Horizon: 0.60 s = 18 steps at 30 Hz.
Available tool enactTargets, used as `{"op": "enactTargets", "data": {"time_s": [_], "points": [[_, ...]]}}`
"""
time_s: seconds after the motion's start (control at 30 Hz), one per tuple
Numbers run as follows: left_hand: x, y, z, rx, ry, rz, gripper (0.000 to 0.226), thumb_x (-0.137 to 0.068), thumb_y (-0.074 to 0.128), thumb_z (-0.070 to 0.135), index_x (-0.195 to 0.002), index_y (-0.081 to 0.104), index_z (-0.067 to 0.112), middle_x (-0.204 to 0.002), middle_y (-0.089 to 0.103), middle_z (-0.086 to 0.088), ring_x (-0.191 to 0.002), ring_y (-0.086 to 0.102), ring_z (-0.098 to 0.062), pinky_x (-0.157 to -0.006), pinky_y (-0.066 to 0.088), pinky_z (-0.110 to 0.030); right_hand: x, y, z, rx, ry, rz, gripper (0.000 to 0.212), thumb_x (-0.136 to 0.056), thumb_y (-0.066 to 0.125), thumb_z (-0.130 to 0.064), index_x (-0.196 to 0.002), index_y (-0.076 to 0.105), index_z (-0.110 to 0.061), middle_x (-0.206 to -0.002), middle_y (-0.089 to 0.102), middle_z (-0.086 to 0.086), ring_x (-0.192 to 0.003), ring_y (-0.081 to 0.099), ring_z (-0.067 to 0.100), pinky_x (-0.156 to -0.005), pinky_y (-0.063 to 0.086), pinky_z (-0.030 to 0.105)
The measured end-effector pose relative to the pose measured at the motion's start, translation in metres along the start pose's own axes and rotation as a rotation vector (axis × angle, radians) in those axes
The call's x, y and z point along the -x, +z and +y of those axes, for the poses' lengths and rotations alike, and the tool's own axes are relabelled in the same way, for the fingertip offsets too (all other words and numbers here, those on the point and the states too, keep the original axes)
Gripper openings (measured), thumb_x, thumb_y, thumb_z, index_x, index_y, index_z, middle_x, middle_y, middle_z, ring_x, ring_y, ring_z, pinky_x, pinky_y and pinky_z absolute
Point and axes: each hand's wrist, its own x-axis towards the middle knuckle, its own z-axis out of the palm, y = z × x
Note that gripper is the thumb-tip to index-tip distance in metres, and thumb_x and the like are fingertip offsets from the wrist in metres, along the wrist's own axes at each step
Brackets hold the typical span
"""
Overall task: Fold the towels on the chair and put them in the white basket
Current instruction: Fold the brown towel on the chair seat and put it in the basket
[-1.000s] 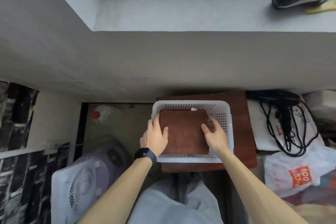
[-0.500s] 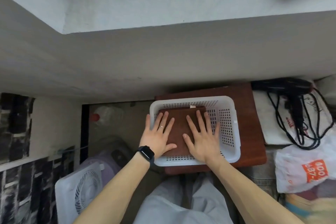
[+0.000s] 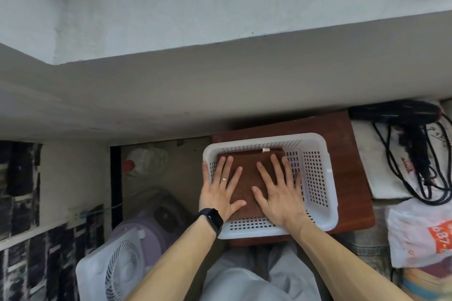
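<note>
A folded brown towel (image 3: 248,176) lies flat in the left part of the white perforated basket (image 3: 318,173). The basket stands on a reddish-brown wooden seat (image 3: 352,178). My left hand (image 3: 220,190), with a ring and a black watch at the wrist, rests palm down on the towel's left side, fingers spread. On the towel's right side my right hand (image 3: 278,190) lies flat the same way. Neither hand grips anything. A small white tag (image 3: 265,150) shows at the towel's far edge.
A grey ledge and wall run across the back. A black hair dryer (image 3: 396,112) with its cord lies on a white bag at the right, above a plastic bag (image 3: 420,230). A white fan (image 3: 115,276) and a plastic bottle (image 3: 144,161) stand on the floor at the left.
My hands went from holding the towel's sides to lying flat on top of it with fingers spread. The view has tilted down and closer.
</note>
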Motion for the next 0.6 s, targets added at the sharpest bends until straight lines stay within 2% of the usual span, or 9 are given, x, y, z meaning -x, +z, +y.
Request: {"op": "enactTargets", "data": {"time_s": [0.2,0.37,0.43,0.5,0.6], "points": [[-0.004,0.005,0.004,-0.082,-0.024,-0.014,0.088,-0.091,0.005,0.073,-0.136,-0.045,0.015,-0.144,-0.049,-0.021,-0.137,-0.041,-0.038,-0.097,-0.029,-0.073,-0.004,0.003,-0.002,0.002,0.009,-0.001,0.066,-0.095,0.015,-0.070,-0.150,-0.015,-0.051,-0.159,-0.032,-0.010,-0.144,-0.037,0.020,-0.119,-0.013,0.055],[-0.002,-0.002,0.002,-0.077,-0.037,-0.038,0.088,-0.091,0.008,0.073,-0.143,-0.038,0.019,-0.149,-0.043,-0.017,-0.142,-0.033,-0.034,-0.108,-0.020,-0.070,-0.003,-0.009,-0.009,0.035,0.024,-0.076,0.066,-0.096,0.011,-0.069,-0.150,-0.020,-0.047,-0.158,-0.036,-0.009,-0.144,-0.038,0.021,-0.119,-0.010,0.060],[0.009,-0.012,0.002,-0.012,-0.043,-0.058,0.088,-0.092,0.015,0.072,-0.149,-0.029,0.021,-0.156,-0.034,-0.013,-0.146,-0.027,-0.031,-0.112,-0.014,-0.067,0.005,-0.023,-0.016,0.082,0.021,-0.135,0.066,-0.098,0.012,-0.064,-0.151,-0.021,-0.045,-0.157,-0.037,-0.007,-0.146,-0.034,0.024,-0.118,-0.008,0.062],[0.019,-0.028,0.004,0.141,-0.059,-0.044,0.086,-0.094,0.028,0.066,-0.155,-0.015,0.023,-0.162,-0.021,-0.010,-0.150,-0.017,-0.028,-0.116,-0.006,-0.063,0.013,-0.043,-0.019,0.118,-0.004,-0.162,0.064,-0.102,0.019,-0.053,-0.155,-0.015,-0.041,-0.161,-0.030,-0.001,-0.149,-0.027,0.027,-0.118,-0.006,0.063],[0.046,-0.058,0.012,0.401,-0.116,0.023,0.067,-0.097,0.039,0.050,-0.155,0.021,0.022,-0.164,0.010,-0.006,-0.150,0.009,-0.025,-0.118,0.012,-0.052,0.041,-0.076,-0.016,0.088,-0.075,-0.187,0.060,-0.103,0.028,-0.035,-0.158,0.005,-0.037,-0.167,-0.010,0.000,-0.152,-0.015,0.028,-0.119,-0.001,0.064]]}}
